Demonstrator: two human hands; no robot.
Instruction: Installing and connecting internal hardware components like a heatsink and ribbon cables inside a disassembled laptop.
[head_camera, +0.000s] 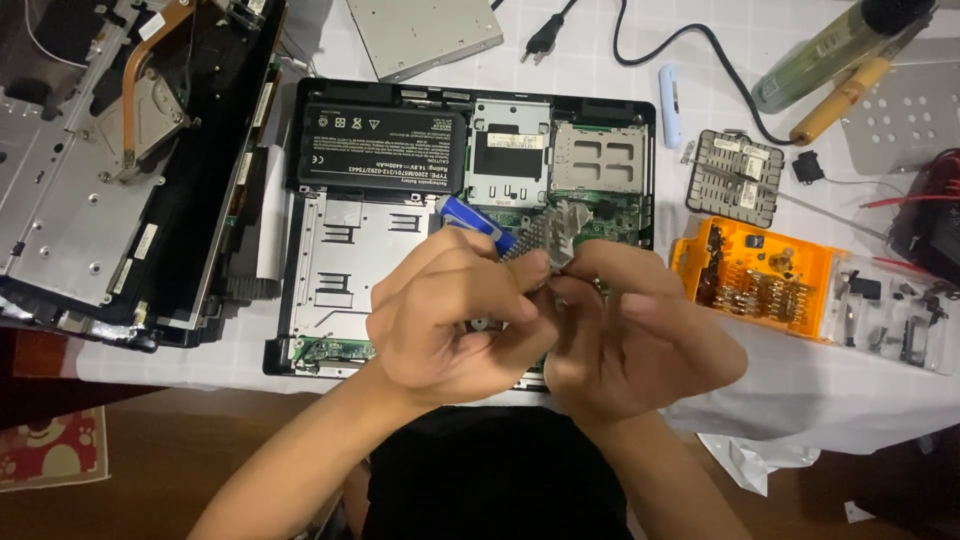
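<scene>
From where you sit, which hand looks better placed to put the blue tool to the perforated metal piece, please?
Probably the left hand: it already holds the blue-handled tool, tip near the perforated metal piece. The right hand pinches that piece, steadying it.

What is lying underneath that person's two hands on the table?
An opened laptop base, underside up, with its black battery fitted and a green circuit board showing. The hands cover its lower middle, so what sits there cannot be seen.
</scene>
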